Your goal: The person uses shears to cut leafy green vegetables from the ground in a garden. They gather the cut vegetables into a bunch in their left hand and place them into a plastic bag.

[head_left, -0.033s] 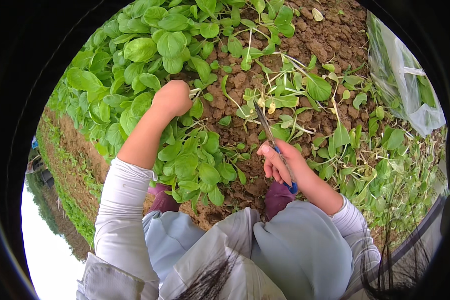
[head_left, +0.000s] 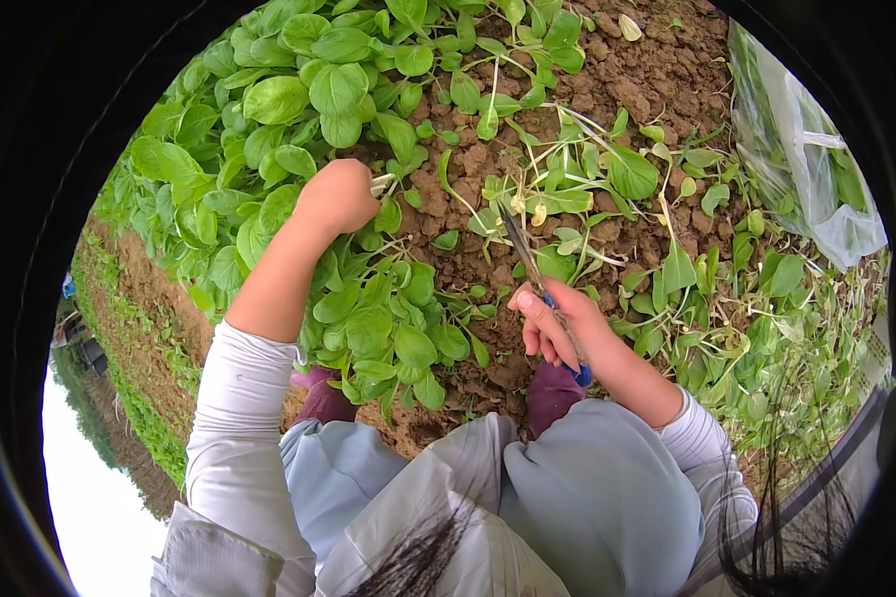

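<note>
Left hand (head_left: 338,197), upper left of centre, fisted round stems (head_left: 381,184); right hand (head_left: 560,323), centre, gripped scissors (head_left: 522,246). I judged oversqueezing could bruise stems, careless swing nick leaves (head_left: 632,174).

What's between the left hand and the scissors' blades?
In the head view: pale stems jutting from the left hand, then brown clumpy soil with scattered green leaves, up to the scissors' blades.
</note>
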{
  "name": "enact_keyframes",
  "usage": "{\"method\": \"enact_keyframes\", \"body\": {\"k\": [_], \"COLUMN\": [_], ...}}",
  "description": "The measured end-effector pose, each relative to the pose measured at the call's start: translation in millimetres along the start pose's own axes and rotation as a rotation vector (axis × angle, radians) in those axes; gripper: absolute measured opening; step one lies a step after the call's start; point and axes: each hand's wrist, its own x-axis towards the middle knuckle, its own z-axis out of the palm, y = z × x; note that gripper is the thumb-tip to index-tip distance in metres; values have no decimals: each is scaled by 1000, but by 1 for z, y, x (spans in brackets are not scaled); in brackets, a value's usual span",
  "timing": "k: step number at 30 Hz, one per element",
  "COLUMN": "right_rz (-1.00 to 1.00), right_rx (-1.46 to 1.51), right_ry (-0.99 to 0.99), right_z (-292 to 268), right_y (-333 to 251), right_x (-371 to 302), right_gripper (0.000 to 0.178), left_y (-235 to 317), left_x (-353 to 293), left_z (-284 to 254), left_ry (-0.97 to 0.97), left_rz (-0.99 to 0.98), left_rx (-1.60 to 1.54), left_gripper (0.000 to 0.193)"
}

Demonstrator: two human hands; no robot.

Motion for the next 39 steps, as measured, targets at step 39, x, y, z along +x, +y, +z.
{"method": "enact_keyframes", "body": {"k": [39], "right_rz": [-325], "right_rx": [-296], "right_ry": [28], "right_z": [0], "right_y": [17], "right_x": [11], "right_gripper": [42], "left_y": [71], "left_x": [-64], "left_z": [36], "left_ry": [-338], "left_rz": [-120], "left_rx": [-2751], "left_gripper": [30]}}
